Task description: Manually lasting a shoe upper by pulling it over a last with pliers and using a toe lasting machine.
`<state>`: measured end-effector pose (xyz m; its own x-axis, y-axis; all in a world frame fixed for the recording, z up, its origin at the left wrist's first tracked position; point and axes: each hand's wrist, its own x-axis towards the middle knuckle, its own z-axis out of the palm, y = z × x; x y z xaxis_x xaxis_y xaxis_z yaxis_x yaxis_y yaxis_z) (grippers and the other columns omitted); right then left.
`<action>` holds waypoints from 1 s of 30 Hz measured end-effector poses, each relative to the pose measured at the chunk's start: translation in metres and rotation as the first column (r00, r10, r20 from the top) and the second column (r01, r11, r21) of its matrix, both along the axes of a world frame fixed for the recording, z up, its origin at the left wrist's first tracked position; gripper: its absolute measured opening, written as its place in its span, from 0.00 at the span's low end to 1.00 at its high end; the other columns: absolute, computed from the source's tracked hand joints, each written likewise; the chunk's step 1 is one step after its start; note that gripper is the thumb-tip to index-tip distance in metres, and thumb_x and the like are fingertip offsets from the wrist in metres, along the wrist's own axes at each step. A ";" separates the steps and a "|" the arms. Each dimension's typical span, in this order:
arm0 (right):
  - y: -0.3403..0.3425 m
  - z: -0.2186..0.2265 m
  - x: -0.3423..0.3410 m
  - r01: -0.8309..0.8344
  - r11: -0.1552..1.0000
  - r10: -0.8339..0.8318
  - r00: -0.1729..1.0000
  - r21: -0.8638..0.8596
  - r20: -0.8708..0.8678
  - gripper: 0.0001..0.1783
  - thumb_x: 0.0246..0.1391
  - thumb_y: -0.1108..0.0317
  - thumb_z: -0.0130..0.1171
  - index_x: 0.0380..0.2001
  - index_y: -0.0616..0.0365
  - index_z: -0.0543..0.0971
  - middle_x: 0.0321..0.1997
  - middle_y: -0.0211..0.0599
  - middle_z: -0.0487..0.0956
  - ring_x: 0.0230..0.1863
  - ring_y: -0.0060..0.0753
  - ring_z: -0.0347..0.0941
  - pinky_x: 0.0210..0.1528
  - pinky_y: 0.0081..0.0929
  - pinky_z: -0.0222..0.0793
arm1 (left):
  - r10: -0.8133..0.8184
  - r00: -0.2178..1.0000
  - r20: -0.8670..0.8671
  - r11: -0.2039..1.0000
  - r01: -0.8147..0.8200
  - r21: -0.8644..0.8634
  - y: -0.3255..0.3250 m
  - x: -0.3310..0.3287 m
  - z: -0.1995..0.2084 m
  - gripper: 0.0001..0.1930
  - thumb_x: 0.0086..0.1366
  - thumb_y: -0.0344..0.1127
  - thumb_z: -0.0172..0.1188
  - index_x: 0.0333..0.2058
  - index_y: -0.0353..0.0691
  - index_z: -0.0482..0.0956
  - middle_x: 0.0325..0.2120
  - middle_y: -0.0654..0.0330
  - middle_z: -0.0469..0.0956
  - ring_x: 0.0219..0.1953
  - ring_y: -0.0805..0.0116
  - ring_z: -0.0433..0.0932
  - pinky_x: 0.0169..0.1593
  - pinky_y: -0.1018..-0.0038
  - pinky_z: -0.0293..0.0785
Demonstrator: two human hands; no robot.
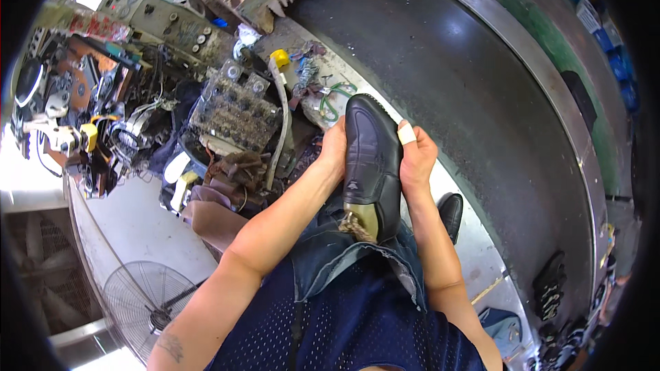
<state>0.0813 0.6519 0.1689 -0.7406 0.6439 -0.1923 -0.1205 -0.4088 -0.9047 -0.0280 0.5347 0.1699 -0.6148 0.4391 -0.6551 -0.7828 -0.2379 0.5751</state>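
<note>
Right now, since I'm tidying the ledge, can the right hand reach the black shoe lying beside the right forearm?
Probably yes: the shoe on the ledge sits close by, with nothing visible lying on it, though the right hand would first have to release the loafer it holds.

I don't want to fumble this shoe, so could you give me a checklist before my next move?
1. Left hand on the black shoe: ok, along its left side.
2. Right hand on it: ok, along its right side, with a pale wrap on one digit.
3. Toe pointing away from you: ok.
4. A hand free: not ok, both are on the shoe.
5. Underside of the sole: cannot tell, hidden from view.
6. Dark belt stopped: cannot tell from one still picture.
</note>
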 end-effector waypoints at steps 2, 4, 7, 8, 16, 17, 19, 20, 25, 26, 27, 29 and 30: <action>-0.009 0.016 -0.006 0.123 0.968 -0.104 0.990 0.218 -0.095 0.18 0.64 0.65 0.65 0.22 0.53 0.71 0.23 0.13 0.65 0.24 0.09 0.51 0.25 0.18 0.46 | -0.007 0.992 0.128 0.994 -0.007 0.107 -0.007 -0.002 -0.001 0.21 0.76 0.47 0.43 0.48 0.37 0.79 0.39 0.53 0.84 0.35 0.61 0.86 0.39 0.62 0.87; -0.013 0.014 -0.007 0.091 0.972 -0.075 0.994 0.217 -0.081 0.18 0.65 0.65 0.63 0.22 0.54 0.71 0.23 0.13 0.65 0.24 0.09 0.52 0.26 0.17 0.48 | 0.012 0.990 0.140 0.993 -0.029 0.115 -0.018 0.002 0.001 0.21 0.77 0.48 0.43 0.47 0.37 0.79 0.38 0.55 0.84 0.35 0.61 0.85 0.39 0.63 0.86; -0.013 -0.010 -0.006 -0.079 0.967 0.082 0.997 0.243 -0.001 0.16 0.72 0.61 0.53 0.28 0.54 0.72 0.26 0.14 0.65 0.31 0.10 0.56 0.33 0.16 0.53 | 0.100 0.989 0.110 0.991 -0.109 0.077 -0.023 0.002 0.005 0.21 0.77 0.47 0.42 0.45 0.37 0.79 0.36 0.55 0.84 0.34 0.61 0.85 0.39 0.64 0.85; -0.022 -0.009 -0.004 -0.098 0.973 0.095 0.995 0.208 0.026 0.14 0.72 0.61 0.52 0.30 0.54 0.72 0.28 0.15 0.65 0.32 0.10 0.56 0.34 0.16 0.53 | 0.150 0.987 0.061 0.988 -0.152 0.031 -0.031 -0.002 0.007 0.21 0.78 0.46 0.41 0.45 0.36 0.79 0.35 0.54 0.84 0.33 0.61 0.85 0.39 0.63 0.85; -0.042 -0.004 -0.052 -0.159 0.980 0.143 0.982 0.120 0.126 0.11 0.72 0.62 0.50 0.36 0.56 0.76 0.29 0.17 0.72 0.31 0.12 0.61 0.34 0.17 0.59 | 0.294 0.955 -0.031 0.956 -0.294 0.005 -0.057 -0.044 0.061 0.23 0.79 0.46 0.39 0.47 0.33 0.77 0.39 0.53 0.83 0.38 0.62 0.85 0.43 0.64 0.85; -0.045 0.001 -0.066 -0.174 0.976 0.159 0.980 0.133 0.115 0.11 0.72 0.62 0.50 0.36 0.56 0.76 0.29 0.17 0.72 0.31 0.12 0.61 0.34 0.17 0.59 | 0.305 0.948 -0.086 0.952 -0.304 0.027 -0.063 -0.049 0.071 0.23 0.80 0.47 0.40 0.49 0.33 0.77 0.41 0.54 0.82 0.40 0.63 0.84 0.45 0.65 0.84; -0.058 0.009 -0.095 -0.186 0.982 0.186 0.976 -0.003 0.117 0.10 0.70 0.63 0.52 0.36 0.55 0.76 0.30 0.18 0.74 0.30 0.12 0.64 0.33 0.16 0.61 | 0.392 0.861 -0.324 0.917 -0.340 0.207 -0.084 -0.061 0.059 0.18 0.78 0.49 0.50 0.51 0.40 0.75 0.39 0.60 0.81 0.38 0.71 0.82 0.43 0.73 0.80; -0.066 0.013 -0.111 -0.180 0.982 0.185 0.980 -0.063 0.080 0.09 0.70 0.64 0.52 0.38 0.55 0.77 0.31 0.20 0.76 0.30 0.12 0.67 0.32 0.15 0.63 | 0.229 0.864 -0.448 0.973 -0.194 0.123 -0.110 -0.075 0.051 0.16 0.78 0.48 0.51 0.49 0.40 0.74 0.37 0.62 0.80 0.35 0.74 0.79 0.39 0.75 0.77; -0.123 0.025 -0.191 -0.336 0.942 0.336 0.941 -0.008 0.039 0.08 0.70 0.67 0.51 0.37 0.56 0.77 0.31 0.21 0.76 0.30 0.12 0.67 0.32 0.15 0.63 | -0.074 0.669 -0.739 0.915 -0.250 -0.318 -0.203 -0.128 0.086 0.12 0.73 0.40 0.61 0.35 0.38 0.72 0.27 0.68 0.77 0.27 0.82 0.72 0.31 0.77 0.70; -0.134 0.019 -0.208 -0.379 0.923 0.378 0.925 0.056 0.030 0.08 0.70 0.67 0.50 0.37 0.55 0.77 0.32 0.21 0.76 0.31 0.12 0.67 0.33 0.15 0.64 | -0.042 0.630 -0.775 0.849 -0.386 -0.360 -0.214 -0.132 0.089 0.13 0.71 0.39 0.64 0.31 0.37 0.73 0.24 0.68 0.77 0.27 0.82 0.72 0.32 0.78 0.71; -0.148 0.014 -0.227 -0.424 0.898 0.425 0.905 0.120 0.020 0.08 0.70 0.67 0.50 0.37 0.55 0.76 0.32 0.21 0.76 0.32 0.12 0.67 0.34 0.15 0.64 | -0.016 0.543 -0.840 0.790 -0.507 -0.343 -0.229 -0.136 0.090 0.14 0.70 0.38 0.66 0.30 0.37 0.74 0.24 0.68 0.78 0.27 0.81 0.73 0.33 0.78 0.71; -0.182 0.014 -0.262 -0.517 0.850 0.518 0.855 0.106 0.016 0.09 0.69 0.68 0.48 0.38 0.57 0.78 0.33 0.21 0.78 0.33 0.12 0.69 0.36 0.16 0.66 | 0.211 0.525 -0.824 0.798 -0.580 -0.165 -0.260 -0.142 0.096 0.12 0.70 0.37 0.66 0.34 0.37 0.75 0.27 0.68 0.78 0.30 0.81 0.72 0.37 0.78 0.71; -0.203 0.027 -0.272 -0.551 0.828 0.550 0.834 0.106 0.040 0.10 0.69 0.69 0.48 0.39 0.57 0.79 0.34 0.22 0.78 0.34 0.13 0.69 0.37 0.17 0.66 | 0.381 0.556 -0.739 0.844 -0.536 0.032 -0.279 -0.149 0.099 0.11 0.72 0.39 0.64 0.37 0.39 0.75 0.31 0.70 0.76 0.36 0.83 0.71 0.43 0.79 0.70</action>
